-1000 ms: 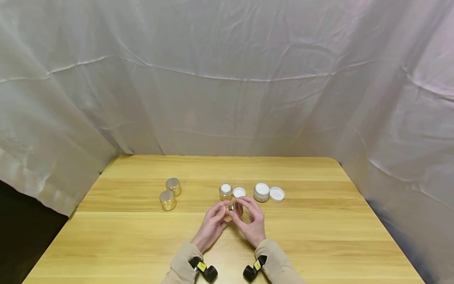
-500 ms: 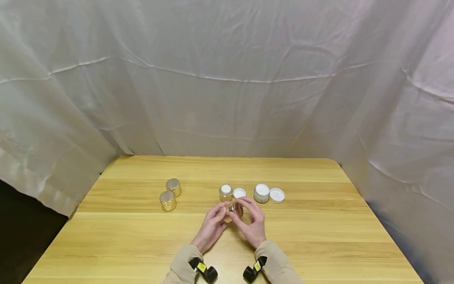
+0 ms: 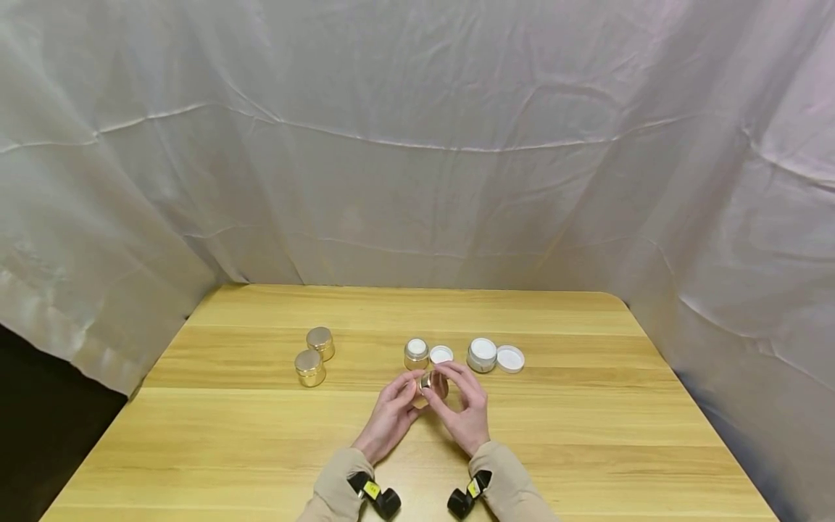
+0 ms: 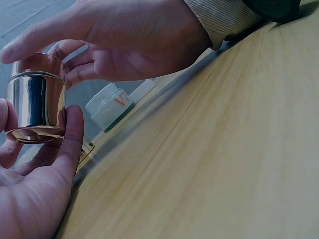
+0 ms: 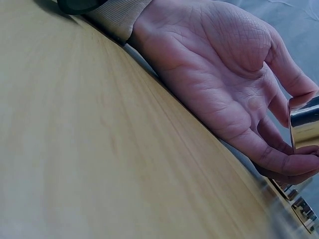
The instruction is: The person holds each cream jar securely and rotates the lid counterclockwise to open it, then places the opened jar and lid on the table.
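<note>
Between both hands a shiny gold jar (image 3: 435, 385) is held above the table, tipped toward its side. My left hand (image 3: 386, 419) holds one end, thumb and fingers curled round it; in the left wrist view these fingers grip the jar's longer part (image 4: 36, 102). My right hand (image 3: 462, 409) pinches the other end, past a seam that runs round the jar, with its thumb on the near side and fingers over the far side. The right wrist view looks across at the left hand (image 5: 219, 74), with only part of the jar (image 5: 305, 124) at the frame's edge.
Just behind the hands stand a small gold jar (image 3: 416, 359) with a white top and a white upturned lid (image 3: 441, 354). To their right are a pale jar (image 3: 482, 361) and another upturned lid (image 3: 511, 359). Two capped gold jars (image 3: 310, 372) stand left. Grey curtains (image 3: 417, 181) surround the wooden table (image 3: 228, 435).
</note>
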A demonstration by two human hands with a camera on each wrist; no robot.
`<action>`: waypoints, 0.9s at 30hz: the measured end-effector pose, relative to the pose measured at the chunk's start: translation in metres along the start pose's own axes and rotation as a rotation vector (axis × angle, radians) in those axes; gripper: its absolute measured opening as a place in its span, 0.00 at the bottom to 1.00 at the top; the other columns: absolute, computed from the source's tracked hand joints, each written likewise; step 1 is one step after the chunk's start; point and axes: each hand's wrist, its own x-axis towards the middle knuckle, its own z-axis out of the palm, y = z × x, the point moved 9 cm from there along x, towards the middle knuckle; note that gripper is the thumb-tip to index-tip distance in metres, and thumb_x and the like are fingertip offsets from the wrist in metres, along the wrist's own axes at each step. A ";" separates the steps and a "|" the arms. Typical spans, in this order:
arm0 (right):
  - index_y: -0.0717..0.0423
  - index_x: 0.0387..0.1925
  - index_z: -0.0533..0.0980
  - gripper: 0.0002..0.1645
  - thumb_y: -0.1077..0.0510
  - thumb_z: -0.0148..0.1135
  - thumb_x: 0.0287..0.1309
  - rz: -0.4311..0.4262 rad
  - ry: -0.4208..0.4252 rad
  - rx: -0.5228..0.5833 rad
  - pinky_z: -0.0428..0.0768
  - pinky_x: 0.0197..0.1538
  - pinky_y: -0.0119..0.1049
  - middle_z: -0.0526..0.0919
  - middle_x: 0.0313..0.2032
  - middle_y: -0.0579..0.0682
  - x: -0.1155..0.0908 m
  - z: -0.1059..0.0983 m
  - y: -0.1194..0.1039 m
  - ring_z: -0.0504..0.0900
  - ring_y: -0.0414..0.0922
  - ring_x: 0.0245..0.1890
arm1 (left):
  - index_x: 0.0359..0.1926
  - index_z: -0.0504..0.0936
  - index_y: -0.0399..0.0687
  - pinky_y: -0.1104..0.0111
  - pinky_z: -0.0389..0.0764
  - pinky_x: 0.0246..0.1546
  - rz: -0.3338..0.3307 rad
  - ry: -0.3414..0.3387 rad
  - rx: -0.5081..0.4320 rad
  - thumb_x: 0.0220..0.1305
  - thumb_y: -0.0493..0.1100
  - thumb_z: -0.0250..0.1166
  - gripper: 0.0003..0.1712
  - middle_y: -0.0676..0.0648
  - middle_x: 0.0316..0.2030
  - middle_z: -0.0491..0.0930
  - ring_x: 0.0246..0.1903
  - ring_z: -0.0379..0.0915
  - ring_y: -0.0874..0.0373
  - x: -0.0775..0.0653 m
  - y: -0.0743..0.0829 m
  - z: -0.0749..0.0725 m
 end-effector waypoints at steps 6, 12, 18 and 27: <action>0.77 0.48 0.78 0.25 0.80 0.70 0.43 -0.012 -0.027 0.065 0.76 0.66 0.28 0.79 0.46 0.72 0.000 0.003 -0.001 0.79 0.43 0.56 | 0.58 0.73 0.54 0.65 0.79 0.62 0.008 -0.004 0.005 0.80 0.44 0.48 0.12 0.58 0.52 0.80 0.53 0.79 0.66 0.001 -0.001 0.000; 0.74 0.50 0.78 0.28 0.78 0.71 0.42 0.002 -0.026 0.041 0.75 0.68 0.27 0.80 0.48 0.71 0.000 0.002 0.000 0.79 0.41 0.58 | 0.56 0.73 0.56 0.66 0.79 0.62 0.003 0.011 0.001 0.79 0.44 0.48 0.12 0.58 0.51 0.80 0.53 0.79 0.66 0.001 -0.001 -0.001; 0.69 0.50 0.80 0.31 0.78 0.75 0.37 -0.009 0.003 -0.008 0.76 0.64 0.25 0.81 0.45 0.70 0.001 0.000 -0.001 0.80 0.45 0.54 | 0.55 0.75 0.58 0.65 0.79 0.63 0.003 0.003 -0.004 0.80 0.43 0.47 0.12 0.58 0.52 0.78 0.53 0.78 0.66 0.001 -0.001 -0.001; 0.79 0.47 0.77 0.25 0.82 0.68 0.42 -0.028 -0.030 0.104 0.77 0.67 0.29 0.78 0.46 0.74 0.000 0.003 -0.002 0.80 0.44 0.56 | 0.55 0.75 0.59 0.65 0.79 0.62 0.012 -0.011 -0.003 0.80 0.43 0.47 0.12 0.60 0.51 0.81 0.53 0.78 0.67 0.001 -0.001 0.000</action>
